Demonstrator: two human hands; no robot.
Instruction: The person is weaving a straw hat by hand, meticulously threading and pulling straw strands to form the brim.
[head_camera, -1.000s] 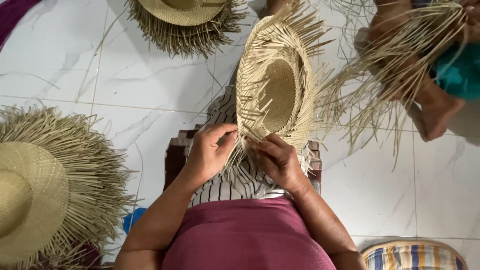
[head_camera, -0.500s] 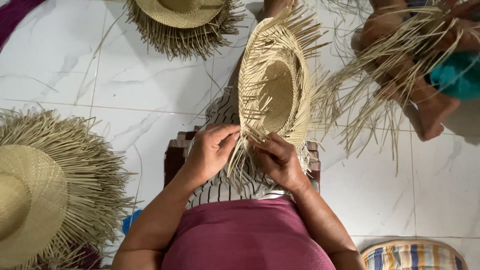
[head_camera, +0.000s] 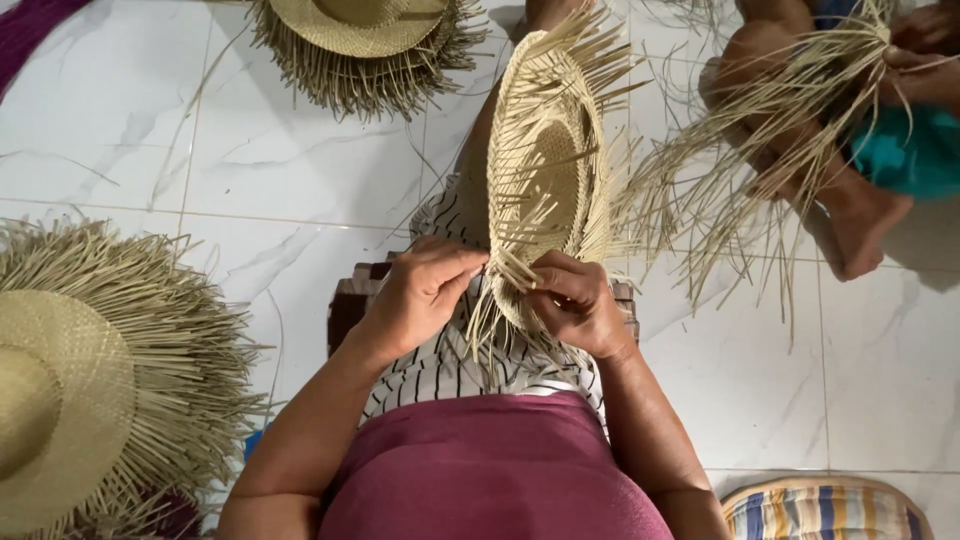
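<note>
A half-woven straw hat stands on edge over my lap, its loose strands fanning out at the rim. My left hand pinches strands at the hat's lower left rim. My right hand grips the lower right rim, fingers curled around straw. The two hands are close together, nearly touching across the brim's bottom edge. I sit on a low wooden stool, in striped trousers and a maroon top.
A finished-crown straw hat with a fringe of loose strands lies on the white tiled floor at left. Another such hat lies at the top. Another person's leg and a bundle of straw are at upper right. A striped cushion sits at lower right.
The hat has tipped slightly and my fingers have shifted along its lower rim, working the strands. Both hands stay at the same place.
</note>
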